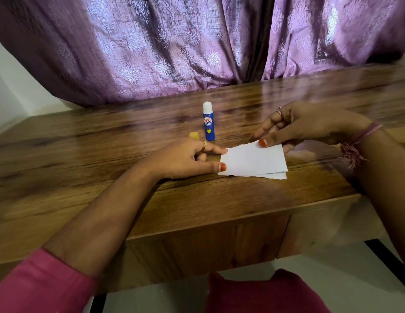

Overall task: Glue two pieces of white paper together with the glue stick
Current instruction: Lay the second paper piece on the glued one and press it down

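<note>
Two white paper pieces lie stacked on the wooden table: the top paper (pixel 253 160) covers most of the lower paper (pixel 277 175), whose edge shows along the near side. My right hand (pixel 310 127) pinches the top paper's far corner between thumb and fingers. My left hand (pixel 188 159) touches the stack's left edge with thumb and forefinger. The blue glue stick (pixel 209 123) stands upright and uncapped behind my left hand. Its yellow cap (pixel 194 135) lies just left of it, partly hidden by my fingers.
The table's (pixel 84 166) front edge runs close below the papers. A purple curtain (pixel 174 46) hangs right behind the table's far edge. A white wall (pixel 7 91) shows at the left, and white floor (pixel 310 265) under the table.
</note>
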Motion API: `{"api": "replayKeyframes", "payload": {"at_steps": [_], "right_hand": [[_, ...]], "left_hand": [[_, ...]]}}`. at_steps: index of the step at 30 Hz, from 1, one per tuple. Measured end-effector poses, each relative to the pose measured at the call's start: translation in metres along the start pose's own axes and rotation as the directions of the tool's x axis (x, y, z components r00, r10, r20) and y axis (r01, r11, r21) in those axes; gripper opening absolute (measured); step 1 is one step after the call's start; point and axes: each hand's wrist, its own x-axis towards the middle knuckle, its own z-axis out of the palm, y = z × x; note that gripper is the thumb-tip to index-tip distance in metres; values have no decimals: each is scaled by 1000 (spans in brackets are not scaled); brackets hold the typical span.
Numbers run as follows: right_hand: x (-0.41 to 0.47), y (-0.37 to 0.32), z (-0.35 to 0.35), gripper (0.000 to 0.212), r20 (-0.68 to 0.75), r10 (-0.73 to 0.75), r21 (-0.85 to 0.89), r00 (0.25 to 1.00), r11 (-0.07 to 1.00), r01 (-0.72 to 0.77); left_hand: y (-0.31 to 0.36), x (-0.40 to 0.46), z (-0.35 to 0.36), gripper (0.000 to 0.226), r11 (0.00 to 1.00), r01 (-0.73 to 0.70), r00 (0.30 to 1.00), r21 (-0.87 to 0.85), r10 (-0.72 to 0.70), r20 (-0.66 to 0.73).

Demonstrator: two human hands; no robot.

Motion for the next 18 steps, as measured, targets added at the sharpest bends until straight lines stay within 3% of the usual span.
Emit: {"api": "replayKeyframes", "payload": {"at_steps": [18], "right_hand": [[-1, 1, 1, 19, -42, -44, -124, 998, 992, 39]], "left_hand": [[-1, 0, 0, 43, 999, 15, 1000, -29, -15, 16]]}}
